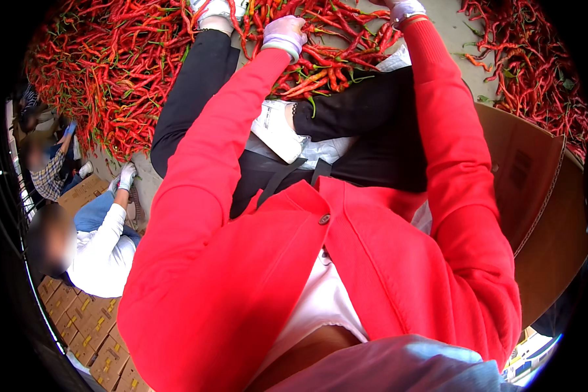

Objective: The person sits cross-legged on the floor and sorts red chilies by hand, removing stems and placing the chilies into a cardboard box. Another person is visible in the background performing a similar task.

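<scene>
My left hand (285, 35), in a thin pale glove, is curled among long red chili peppers (333, 73) with green stems. Its fingertips are hard to make out, so a hold on any pepper is not certain. At the top edge my right hand (405, 9), also gloved, is mostly cut off by the picture's rim. That hand is over the right side of the same peppers, and its fingers are hidden. These peppers lie between my bent legs, some draped over the black trousers (353, 112). My white shoe (279, 130) rests below them.
A large heap of red chilies (117, 73) spreads at left, another pile (529, 68) at right on the concrete floor (480, 78). An open cardboard box (524, 161) stands by my right arm. Two people (103, 250) sit at left, near stacked cartons (90, 318).
</scene>
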### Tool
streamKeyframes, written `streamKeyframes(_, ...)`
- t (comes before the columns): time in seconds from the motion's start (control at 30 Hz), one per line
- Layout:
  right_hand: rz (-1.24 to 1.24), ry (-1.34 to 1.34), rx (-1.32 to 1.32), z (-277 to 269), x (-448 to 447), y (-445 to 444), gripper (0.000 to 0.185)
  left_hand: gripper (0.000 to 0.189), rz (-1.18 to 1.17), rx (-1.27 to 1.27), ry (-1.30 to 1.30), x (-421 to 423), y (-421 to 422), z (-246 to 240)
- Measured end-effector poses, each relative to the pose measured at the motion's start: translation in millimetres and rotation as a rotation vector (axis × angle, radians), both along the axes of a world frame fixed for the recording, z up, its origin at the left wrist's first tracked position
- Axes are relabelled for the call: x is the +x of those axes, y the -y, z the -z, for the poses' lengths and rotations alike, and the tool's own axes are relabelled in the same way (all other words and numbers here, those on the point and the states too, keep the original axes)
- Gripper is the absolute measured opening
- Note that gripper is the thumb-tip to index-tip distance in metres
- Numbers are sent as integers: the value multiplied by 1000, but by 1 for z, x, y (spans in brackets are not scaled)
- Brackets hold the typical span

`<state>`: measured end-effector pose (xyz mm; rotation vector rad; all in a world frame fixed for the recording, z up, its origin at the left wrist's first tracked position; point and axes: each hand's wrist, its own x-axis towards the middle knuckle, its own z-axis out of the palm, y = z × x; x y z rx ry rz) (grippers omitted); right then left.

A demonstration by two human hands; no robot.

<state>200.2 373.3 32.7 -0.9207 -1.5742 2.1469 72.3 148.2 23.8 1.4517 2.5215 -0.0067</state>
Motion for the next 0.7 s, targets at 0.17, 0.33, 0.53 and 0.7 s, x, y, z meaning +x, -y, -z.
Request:
streamKeyframes(0.17, 3, 69, 38, -18, 3, 10, 15, 38, -40, 222, 60, -9, 9, 13)
streamKeyframes(0.33, -7, 51, 18, -16, 1, 12, 14, 39, 38, 270, 115, -19, 8, 24)
streamKeyframes(0.53, -33, 84, 34, -16, -1, 11, 14, 31, 164, 54, -168, -16, -11, 24)
streamKeyframes(0.7, -18, 69, 17, -12, 1, 10, 15, 35, 136, -163, -187, -6, -29, 15)
